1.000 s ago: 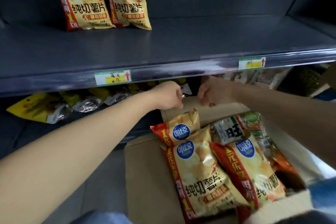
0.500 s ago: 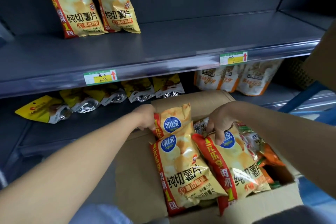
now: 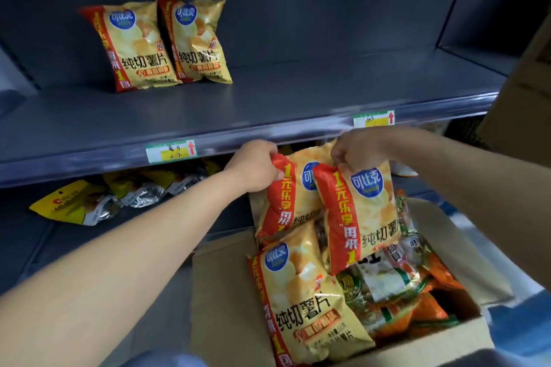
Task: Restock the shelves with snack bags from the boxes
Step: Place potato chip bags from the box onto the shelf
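My left hand (image 3: 257,164) grips the top corner of a yellow chip bag with a red stripe (image 3: 283,202), lifted above the open cardboard box (image 3: 226,301). My right hand (image 3: 356,146) pinches the top of a second, matching chip bag (image 3: 366,214), held just in front of the first. A third chip bag (image 3: 304,307) lies in the box on top of mixed orange and green snack packs (image 3: 399,286). Two of the same chip bags (image 3: 167,42) stand upright at the back left of the grey shelf (image 3: 268,104).
Price labels (image 3: 171,150) sit on the shelf's front edge. On the lower shelf, yellow and silver packets (image 3: 98,199) lie flat at the left. Another cardboard box (image 3: 524,104) fills the right edge. To the right of the two standing bags the shelf surface is bare.
Both hands dropped from under the shelf edge into the box, closed on a chip bag each, and have raised the two bags to just below the shelf edge.
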The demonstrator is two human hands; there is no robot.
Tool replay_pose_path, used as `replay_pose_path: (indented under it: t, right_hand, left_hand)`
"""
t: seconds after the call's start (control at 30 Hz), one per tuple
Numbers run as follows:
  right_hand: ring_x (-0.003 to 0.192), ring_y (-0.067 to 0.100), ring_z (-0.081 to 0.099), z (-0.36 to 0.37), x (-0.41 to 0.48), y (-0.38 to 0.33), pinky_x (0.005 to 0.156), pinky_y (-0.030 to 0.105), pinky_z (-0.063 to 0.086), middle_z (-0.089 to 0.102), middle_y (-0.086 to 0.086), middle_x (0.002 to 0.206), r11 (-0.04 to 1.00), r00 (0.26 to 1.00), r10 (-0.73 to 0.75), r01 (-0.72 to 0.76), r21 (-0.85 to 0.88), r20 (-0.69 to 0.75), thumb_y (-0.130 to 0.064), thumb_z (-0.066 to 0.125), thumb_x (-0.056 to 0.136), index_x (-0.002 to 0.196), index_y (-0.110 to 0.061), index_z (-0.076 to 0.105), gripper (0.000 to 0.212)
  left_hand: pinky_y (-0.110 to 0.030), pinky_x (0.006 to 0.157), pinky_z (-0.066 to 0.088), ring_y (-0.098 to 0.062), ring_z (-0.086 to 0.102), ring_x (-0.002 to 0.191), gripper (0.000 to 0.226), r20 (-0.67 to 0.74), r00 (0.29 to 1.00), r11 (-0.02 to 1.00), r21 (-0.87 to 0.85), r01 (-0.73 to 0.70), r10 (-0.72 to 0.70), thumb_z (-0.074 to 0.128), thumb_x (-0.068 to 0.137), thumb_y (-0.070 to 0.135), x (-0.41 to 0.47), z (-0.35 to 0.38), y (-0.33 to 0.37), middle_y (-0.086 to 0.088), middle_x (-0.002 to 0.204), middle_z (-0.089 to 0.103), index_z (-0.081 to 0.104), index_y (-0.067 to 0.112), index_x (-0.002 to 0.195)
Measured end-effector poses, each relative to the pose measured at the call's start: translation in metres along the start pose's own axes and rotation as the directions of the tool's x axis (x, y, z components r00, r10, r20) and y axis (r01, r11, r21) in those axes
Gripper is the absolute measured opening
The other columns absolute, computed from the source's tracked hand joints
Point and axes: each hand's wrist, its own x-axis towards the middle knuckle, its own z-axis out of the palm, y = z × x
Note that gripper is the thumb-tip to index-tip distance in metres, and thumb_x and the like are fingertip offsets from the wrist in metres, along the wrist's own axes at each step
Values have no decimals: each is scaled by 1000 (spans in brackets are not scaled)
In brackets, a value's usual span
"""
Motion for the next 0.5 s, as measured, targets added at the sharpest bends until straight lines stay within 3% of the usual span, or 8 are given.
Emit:
replay_pose_path:
  t: [0.1, 0.2, 0.27, 0.33, 0.4, 0.5]
  right_hand:
    - [92, 17, 43, -31, -6, -3, 66, 24, 34, 54, 9, 113, 998, 992, 59, -59, 4, -112, -13, 39, 98, 120, -11, 57, 29]
    - [96, 21, 46, -62, -6, -11, 68, 19, 27, 57, 11, 117, 994, 955, 92, -69, 89, -281, -12, 35, 100, 114, -7, 58, 28]
    - [94, 22, 49, -83, -4, -17, 72, 21, 32, 60, 13, 115, 984, 911, 112, -45, 173, -396, -16, 37, 99, 110, -5, 60, 28]
    - [102, 30, 55, -106, 1, -26, 76, 27, 39, 61, 17, 120, 969, 830, 156, -22, 247, -536, -24, 38, 100, 113, -2, 60, 34]
    - [109, 34, 56, -128, 9, -35, 77, 29, 39, 61, 18, 119, 948, 722, 205, 21, 317, -661, -29, 40, 99, 108, -3, 59, 33]
    - [106, 35, 55, -154, 25, -54, 92, 40, 41, 61, 14, 113, 903, 580, 275, 118, 413, -767, -32, 39, 99, 103, -10, 56, 28]
  left_hand:
    - [-42, 78, 57, -30, 65, 88, 18, -140, 990, 999, -44, -19, 13, 68, 84, 14, 7, -26, 9, -11, 94, 64, 53, 14, 75]
    - [-45, 74, 59, -30, 69, 79, 24, -246, 968, 985, -173, 10, -53, 63, 87, 12, 15, -62, 7, -10, 91, 64, 48, 18, 70]
    - [-43, 73, 60, -28, 70, 74, 24, -293, 953, 975, -221, 9, -76, 61, 90, 13, 18, -86, 3, -10, 94, 63, 47, 19, 71]
    - [-41, 71, 60, -25, 68, 74, 18, -355, 929, 962, -274, 3, -104, 57, 93, 13, 20, -110, -3, -9, 96, 61, 50, 17, 77]
    - [-32, 61, 56, -24, 65, 81, 3, -418, 894, 932, -363, -3, -160, 54, 95, 13, 24, -135, -13, -9, 103, 59, 52, 13, 93]
    - [-23, 51, 45, -24, 62, 88, 11, -526, 813, 894, -447, -14, -250, 51, 97, 15, 33, -170, -34, -13, 114, 59, 51, 13, 108]
